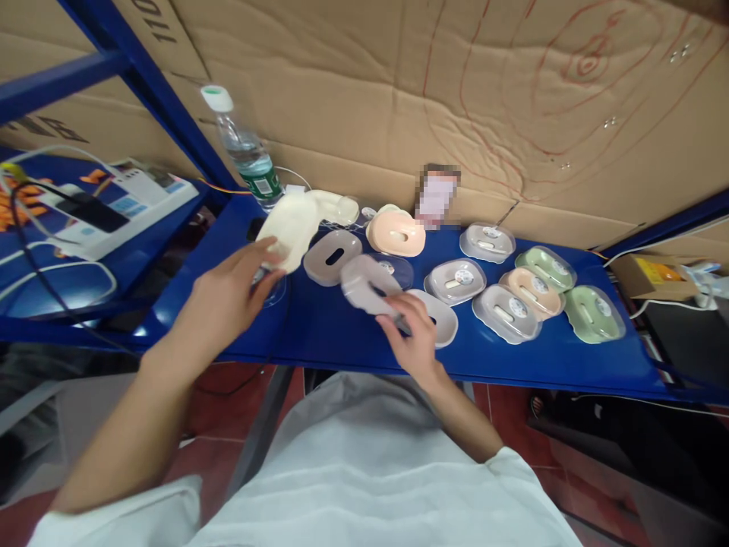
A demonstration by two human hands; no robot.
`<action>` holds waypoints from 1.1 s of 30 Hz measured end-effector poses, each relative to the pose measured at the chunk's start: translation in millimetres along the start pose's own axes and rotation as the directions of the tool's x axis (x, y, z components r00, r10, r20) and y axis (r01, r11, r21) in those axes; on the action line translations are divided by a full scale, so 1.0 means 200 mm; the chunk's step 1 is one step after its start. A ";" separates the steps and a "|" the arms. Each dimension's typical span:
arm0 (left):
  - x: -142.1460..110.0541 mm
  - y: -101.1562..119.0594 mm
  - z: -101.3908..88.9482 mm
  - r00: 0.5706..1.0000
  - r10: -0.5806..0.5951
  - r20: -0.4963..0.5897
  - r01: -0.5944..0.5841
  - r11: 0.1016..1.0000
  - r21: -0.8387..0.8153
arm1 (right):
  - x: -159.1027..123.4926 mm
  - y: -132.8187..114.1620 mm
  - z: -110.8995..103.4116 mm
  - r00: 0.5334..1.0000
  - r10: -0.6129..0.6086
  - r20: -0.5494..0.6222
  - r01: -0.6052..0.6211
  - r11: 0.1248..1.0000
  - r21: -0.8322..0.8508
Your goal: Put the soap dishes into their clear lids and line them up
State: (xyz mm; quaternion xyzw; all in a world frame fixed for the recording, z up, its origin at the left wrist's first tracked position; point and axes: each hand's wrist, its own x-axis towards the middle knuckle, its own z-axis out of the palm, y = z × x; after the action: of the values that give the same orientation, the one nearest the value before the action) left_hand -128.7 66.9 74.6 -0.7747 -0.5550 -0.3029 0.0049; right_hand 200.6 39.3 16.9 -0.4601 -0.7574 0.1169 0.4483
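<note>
My left hand (pixel 233 292) is closed at the lower edge of a tilted cream oval plastic dish (pixel 296 224), its fingers pressed on it. Something small and blurred shows between thumb and fingers. A greyish-mauve oval plastic dish with a slot (pixel 367 285) is gripped by its near end in my right hand (pixel 413 334), raised a little over the table. Beneath and beside it lie another slotted grey dish (pixel 324 262), a clear lid (pixel 396 270) and a pale grey dish (pixel 445 323) that my right hand partly covers. Behind them are stacked peach slotted dishes (pixel 397 234).
Several clear-lidded boxes in grey, peach and green, such as a green one (pixel 595 315), fill the right of the blue table (pixel 342 342). A water bottle (pixel 247 156) stands back left. A phone (pixel 437 196) leans on the cardboard wall (pixel 353 83). Cables and a power strip (pixel 137 205) lie left.
</note>
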 end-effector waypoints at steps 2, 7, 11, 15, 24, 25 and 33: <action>-0.17 0.10 -0.07 0.993 0.095 0.072 -0.086 0.990 -0.111 | 0.01 -0.01 -0.02 0.987 0.063 -0.151 -0.060 0.998 0.023; -0.48 0.23 0.00 0.899 0.307 0.313 -0.233 0.939 -0.251 | -0.03 -0.06 -0.10 0.996 -0.083 -0.042 0.083 0.996 0.010; -0.57 0.20 0.16 0.932 0.268 0.246 -0.214 0.951 -0.225 | -0.10 -0.09 -0.15 0.954 -0.264 0.144 0.273 0.961 -0.046; -0.61 0.17 0.21 0.986 0.113 0.123 -0.093 0.982 -0.162 | -0.11 -0.09 -0.11 0.917 -0.326 0.231 0.360 0.925 -0.123; -0.64 0.24 0.28 0.997 0.072 -0.006 -0.073 0.994 -0.080 | -0.13 -0.12 0.10 0.810 -0.265 0.523 0.362 0.928 -0.090; -0.64 0.25 0.29 0.996 0.078 -0.037 -0.080 0.995 -0.064 | -0.13 -0.12 0.10 0.804 -0.268 0.531 0.365 0.927 -0.084; -0.61 0.25 0.31 0.990 0.096 -0.103 -0.106 0.989 -0.102 | -0.11 -0.08 0.11 0.762 -0.281 0.584 0.373 0.927 -0.039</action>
State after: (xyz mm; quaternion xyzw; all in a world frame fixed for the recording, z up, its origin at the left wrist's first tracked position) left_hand -81.2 -36.3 -17.1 -0.7853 -0.4969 -0.3693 0.0056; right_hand 177.7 18.3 0.5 -0.2975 -0.9313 0.1098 0.1790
